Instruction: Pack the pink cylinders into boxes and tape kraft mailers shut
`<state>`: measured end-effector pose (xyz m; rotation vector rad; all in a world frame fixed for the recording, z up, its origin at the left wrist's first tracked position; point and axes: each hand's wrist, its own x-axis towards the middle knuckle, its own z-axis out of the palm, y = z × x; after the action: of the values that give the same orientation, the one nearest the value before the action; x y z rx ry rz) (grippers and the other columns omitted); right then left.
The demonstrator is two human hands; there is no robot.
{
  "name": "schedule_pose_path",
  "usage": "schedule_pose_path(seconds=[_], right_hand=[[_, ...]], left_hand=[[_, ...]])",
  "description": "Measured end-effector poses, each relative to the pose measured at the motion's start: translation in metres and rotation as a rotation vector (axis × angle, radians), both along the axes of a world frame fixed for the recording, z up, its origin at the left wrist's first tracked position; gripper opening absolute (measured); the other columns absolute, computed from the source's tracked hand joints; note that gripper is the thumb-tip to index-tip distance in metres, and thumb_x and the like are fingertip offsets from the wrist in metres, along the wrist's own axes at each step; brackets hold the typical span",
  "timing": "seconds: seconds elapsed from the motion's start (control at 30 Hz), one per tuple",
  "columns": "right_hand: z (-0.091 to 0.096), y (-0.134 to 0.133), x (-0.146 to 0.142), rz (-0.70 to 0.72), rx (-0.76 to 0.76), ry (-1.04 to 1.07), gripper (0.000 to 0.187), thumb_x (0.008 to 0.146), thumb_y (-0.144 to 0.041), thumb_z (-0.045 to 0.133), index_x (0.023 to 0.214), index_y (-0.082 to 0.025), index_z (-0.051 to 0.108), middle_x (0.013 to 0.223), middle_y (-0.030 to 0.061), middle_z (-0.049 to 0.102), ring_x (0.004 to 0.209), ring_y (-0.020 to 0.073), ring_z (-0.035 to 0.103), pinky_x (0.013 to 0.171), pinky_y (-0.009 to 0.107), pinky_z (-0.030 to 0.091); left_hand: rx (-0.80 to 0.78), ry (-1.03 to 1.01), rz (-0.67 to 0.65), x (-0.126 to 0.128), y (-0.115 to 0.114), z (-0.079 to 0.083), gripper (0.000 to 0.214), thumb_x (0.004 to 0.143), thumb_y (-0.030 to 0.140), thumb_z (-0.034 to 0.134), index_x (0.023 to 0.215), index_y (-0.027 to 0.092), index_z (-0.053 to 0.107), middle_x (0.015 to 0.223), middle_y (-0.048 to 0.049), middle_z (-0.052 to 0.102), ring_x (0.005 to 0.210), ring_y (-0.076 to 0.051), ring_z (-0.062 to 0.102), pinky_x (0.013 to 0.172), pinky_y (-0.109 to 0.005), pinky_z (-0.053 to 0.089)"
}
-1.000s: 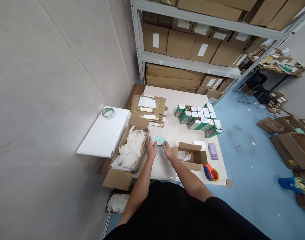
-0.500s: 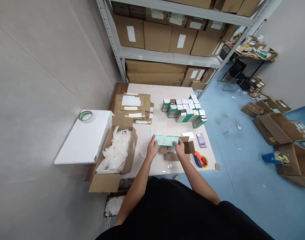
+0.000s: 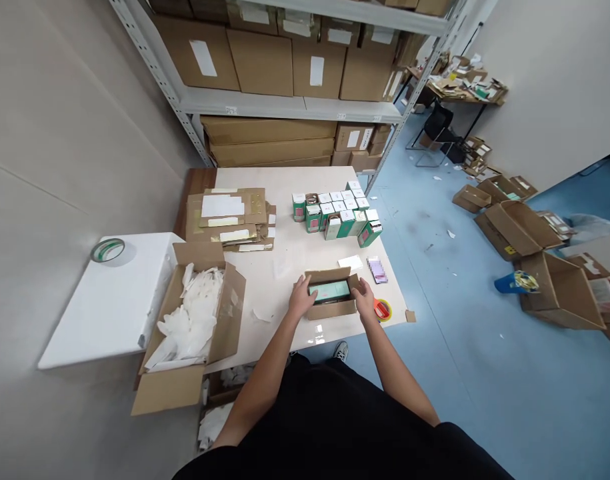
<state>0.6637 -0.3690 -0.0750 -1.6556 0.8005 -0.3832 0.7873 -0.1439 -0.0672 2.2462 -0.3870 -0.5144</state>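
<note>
A small open cardboard box (image 3: 331, 308) sits near the front edge of the white table (image 3: 285, 257). Inside it lies a long green product box (image 3: 329, 290). My left hand (image 3: 301, 298) grips the left end of the green box at the carton's left wall, fingers curled. My right hand (image 3: 363, 297) holds the right end at the carton's right wall, fingers bent over it.
A cluster of green-and-white boxes (image 3: 337, 213) stands further back, flattened cartons (image 3: 231, 217) at the left. An open carton of white plastic bags (image 3: 191, 320) hangs off the left edge. A red tape dispenser (image 3: 383, 309) lies right of my hand. Shelving holds brown boxes (image 3: 275, 63).
Both hands lifted the green box off the table, carried it rightwards and lowered it into the small cardboard box. The camera view swung to the left.
</note>
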Motion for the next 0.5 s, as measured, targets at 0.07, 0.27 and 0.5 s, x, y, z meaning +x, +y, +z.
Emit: schedule_pose_path(seconds=[0.07, 0.27, 0.5], right_hand=[[0.003, 0.004, -0.001, -0.010, 0.048, 0.020, 0.072, 0.080, -0.040, 0.066, 0.148, -0.021, 0.054, 0.151, 0.0143, 0.058, 0.141, 0.0322, 0.054, 0.116, 0.051, 0.044], [0.016, 0.003, -0.008, 0.062, 0.100, 0.023, 0.063, 0.079, -0.040, 0.069, 0.140, -0.024, 0.061, 0.147, 0.0120, 0.062, 0.137, 0.0343, 0.056, 0.114, 0.052, 0.046], [0.030, -0.023, -0.023, 0.301, 0.006, 0.014, 0.063, 0.081, -0.038, 0.067, 0.143, -0.030, 0.060, 0.151, 0.0070, 0.058, 0.138, 0.0308, 0.053, 0.112, 0.049, 0.047]], left_hand=[[0.085, -0.018, -0.102, -0.004, -0.002, -0.008, 0.070, 0.085, 0.031, 0.072, 0.151, 0.019, 0.052, 0.167, -0.0158, 0.035, 0.155, -0.034, 0.031, 0.126, -0.047, 0.030], [0.368, -0.029, -0.135, -0.045, -0.015, -0.041, 0.082, 0.075, 0.036, 0.084, 0.148, 0.017, 0.053, 0.174, -0.0188, 0.010, 0.158, -0.043, 0.018, 0.119, -0.057, 0.037], [0.386, -0.231, -0.062, -0.071, -0.019, -0.057, 0.022, 0.090, 0.035, 0.068, 0.106, 0.021, 0.073, 0.176, -0.0093, 0.010, 0.159, -0.038, 0.019, 0.115, -0.054, 0.043]])
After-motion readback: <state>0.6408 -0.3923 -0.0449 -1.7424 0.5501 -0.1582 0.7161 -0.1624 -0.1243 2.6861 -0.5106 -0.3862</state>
